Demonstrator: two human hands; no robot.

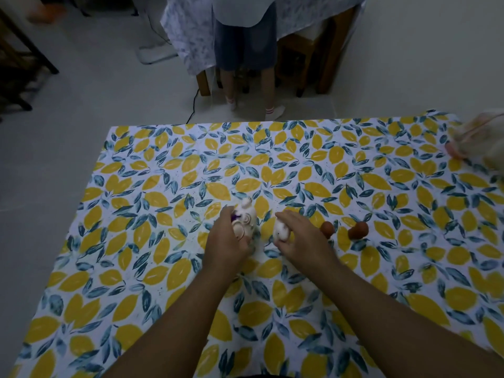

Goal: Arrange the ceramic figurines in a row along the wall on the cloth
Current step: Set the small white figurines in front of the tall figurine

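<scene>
A cloth [163, 241] printed with yellow lemons and blue leaves covers the table. My left hand [227, 241] grips a white figurine with swirl and purple markings [246, 218] near the cloth's middle. Just to its right, my right hand [302, 238] holds a small plain white figurine [281, 231]. Two small brown figurines stand to the right of my hands: one [327, 229] close to my right hand, the other [358, 230] a little farther right. No wall shows in this view.
A pale bag with pink trim [480, 137] lies at the cloth's far right corner. Beyond the table's far edge a person [245, 45] stands on the grey floor beside a wooden table draped in patterned fabric [313, 15]. A black cable [193, 105] runs along the floor.
</scene>
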